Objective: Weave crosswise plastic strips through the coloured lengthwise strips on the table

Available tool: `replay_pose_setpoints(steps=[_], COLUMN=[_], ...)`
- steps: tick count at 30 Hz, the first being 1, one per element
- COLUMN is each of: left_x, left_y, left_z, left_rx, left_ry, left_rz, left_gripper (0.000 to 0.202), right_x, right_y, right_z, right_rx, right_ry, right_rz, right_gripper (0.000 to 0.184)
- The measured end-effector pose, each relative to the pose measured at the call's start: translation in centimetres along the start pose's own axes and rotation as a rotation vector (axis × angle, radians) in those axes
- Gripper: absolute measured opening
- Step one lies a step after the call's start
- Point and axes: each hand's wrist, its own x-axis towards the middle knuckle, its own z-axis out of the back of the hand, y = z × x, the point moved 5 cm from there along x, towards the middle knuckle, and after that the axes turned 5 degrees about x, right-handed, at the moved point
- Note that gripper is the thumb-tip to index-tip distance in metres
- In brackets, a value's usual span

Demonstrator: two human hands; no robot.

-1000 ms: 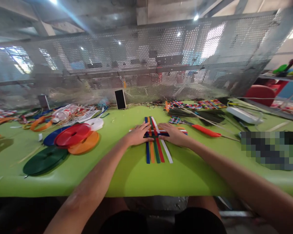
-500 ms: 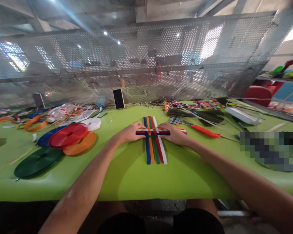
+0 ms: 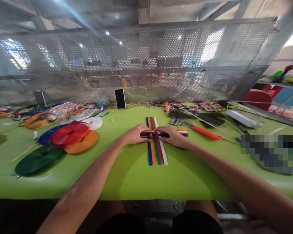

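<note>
Several coloured strips (image 3: 156,152) (blue, orange, green, red, white) lie side by side on the green table (image 3: 136,175), running away from me. Cross strips (image 3: 153,134) are woven over them near the middle. My left hand (image 3: 134,135) rests flat on the left end of the cross strips, fingers stretched out. My right hand (image 3: 174,136) presses down on their right end, fingers also extended. Both hands touch the woven patch from either side.
Rolls of red (image 3: 68,133), orange (image 3: 84,146), green (image 3: 37,160), blue and white tape lie at the left. A phone (image 3: 120,98) leans against the perforated metal screen. Orange-handled scissors (image 3: 205,132), woven mats (image 3: 210,105) and a white power strip (image 3: 243,117) sit at the right.
Both hands have drawn closer together on the cross strips, and the vertical strips now lie tighter side by side.
</note>
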Motion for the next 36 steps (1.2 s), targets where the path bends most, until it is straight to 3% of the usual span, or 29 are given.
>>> replay_pose_setpoints(steps=[10,18,36], left_x=[-0.1,-0.4,-0.3], left_y=[0.5,1.0,0.5], left_z=[-0.1,0.5,0.7], left_rx=[0.012,0.005,0.001], left_ry=[-0.004,0.080,0.036], left_rz=[0.021,-0.021,-0.018], left_gripper=[0.063,0.060,0.045], right_x=[0.4,-0.3,-0.5], right_y=[0.7,0.1,0.7], right_z=[0.4,1.9,2.0], right_rx=[-0.024,-0.044,-0.033], right_ry=[0.000,0.024,0.034], right_rz=[0.015,-0.033,-0.029], right_gripper=[0.043,0.049,0.042])
